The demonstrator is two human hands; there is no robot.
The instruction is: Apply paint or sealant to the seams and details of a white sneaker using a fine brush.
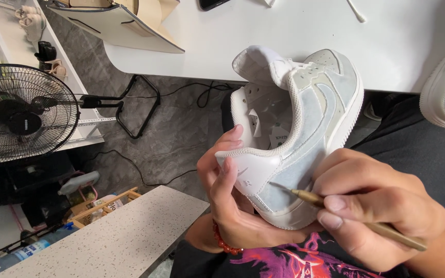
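A white shoe (pixel 294 134) is gripped at the heel by the left hand (pixel 227 206), toe pointed away. A gold brush (pixel 356 219) is pinched in the closed right hand (pixel 377 206), its tip laid leftward against the shoe's side panel.

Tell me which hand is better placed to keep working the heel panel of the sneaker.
Right. The right hand holds the gold-handled brush, whose tip sits at the grey side panel of the white sneaker near the heel. The left hand grips the heel, thumb across the back, steadying it.
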